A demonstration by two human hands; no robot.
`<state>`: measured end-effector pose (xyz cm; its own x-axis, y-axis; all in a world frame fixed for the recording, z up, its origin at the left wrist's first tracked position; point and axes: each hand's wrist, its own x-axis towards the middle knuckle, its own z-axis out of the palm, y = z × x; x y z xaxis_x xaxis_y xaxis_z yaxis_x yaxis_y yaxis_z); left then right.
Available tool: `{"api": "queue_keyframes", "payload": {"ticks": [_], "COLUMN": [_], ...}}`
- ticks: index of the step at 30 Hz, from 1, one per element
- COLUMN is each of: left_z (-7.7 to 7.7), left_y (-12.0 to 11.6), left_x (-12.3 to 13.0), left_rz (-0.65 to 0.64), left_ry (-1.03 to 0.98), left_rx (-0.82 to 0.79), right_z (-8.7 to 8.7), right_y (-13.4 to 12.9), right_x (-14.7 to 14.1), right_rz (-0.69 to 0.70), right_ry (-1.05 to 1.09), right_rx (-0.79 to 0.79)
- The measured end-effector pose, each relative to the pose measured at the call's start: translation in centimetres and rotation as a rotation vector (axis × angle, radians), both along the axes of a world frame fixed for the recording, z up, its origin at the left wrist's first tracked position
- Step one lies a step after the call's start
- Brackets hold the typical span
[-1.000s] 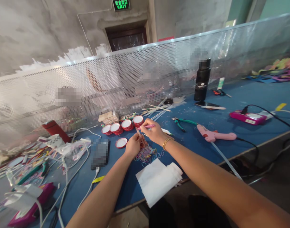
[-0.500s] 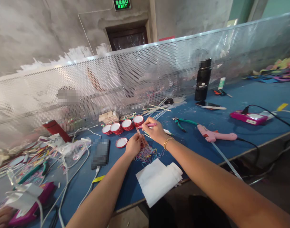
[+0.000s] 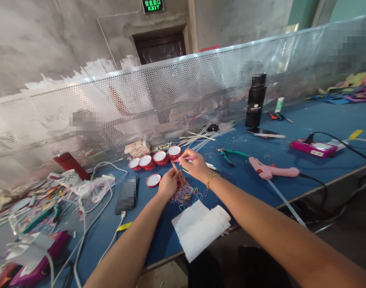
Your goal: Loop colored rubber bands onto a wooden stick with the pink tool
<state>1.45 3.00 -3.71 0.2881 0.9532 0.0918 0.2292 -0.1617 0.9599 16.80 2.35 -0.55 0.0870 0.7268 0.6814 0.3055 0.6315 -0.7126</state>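
Pink pen (image 3: 188, 158) clamped in right hand (image 3: 196, 165), one strip (image 3: 174, 165) pinched in left hand (image 3: 168, 184), five red-sided rounds (image 3: 161, 158) nearby.

A gold-coloured chain-link bracelet (image 3: 211, 181) circles the right hand's (image 3: 195, 165) wrist. Black clothing (image 3: 204, 269) shows below the bare forearms (image 3: 138, 236)

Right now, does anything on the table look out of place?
Yes: the white sheet overhangs the near edge of the table, and the clear stick in the pink glue gun juts past it, so either might get knocked.
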Motion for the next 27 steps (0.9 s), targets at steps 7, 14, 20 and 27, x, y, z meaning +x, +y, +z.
{"api": "queue_keyframes", "payload": {"ticks": [7, 14, 20, 27], "left_z": [0.06, -0.08, 0.16, -0.03], "left_y": [-0.07, 0.10, -0.20, 0.05], "left_x": [0.01, -0.05, 0.08, -0.03], "left_rz": [0.001, -0.010, -0.003, -0.002], "left_ry": [0.017, 0.029, 0.006, 0.023], "left_rx": [0.010, 0.027, 0.019, 0.010], "right_z": [0.00, 0.03, 0.09, 0.19], "right_y": [0.09, 0.07, 0.03, -0.16], "right_x": [0.03, 0.05, -0.01, -0.03], "right_rz": [0.010, 0.010, -0.001, 0.004], "right_ry": [-0.003, 0.011, 0.026, 0.004], "right_rx": [-0.005, -0.008, -0.002, 0.004]}}
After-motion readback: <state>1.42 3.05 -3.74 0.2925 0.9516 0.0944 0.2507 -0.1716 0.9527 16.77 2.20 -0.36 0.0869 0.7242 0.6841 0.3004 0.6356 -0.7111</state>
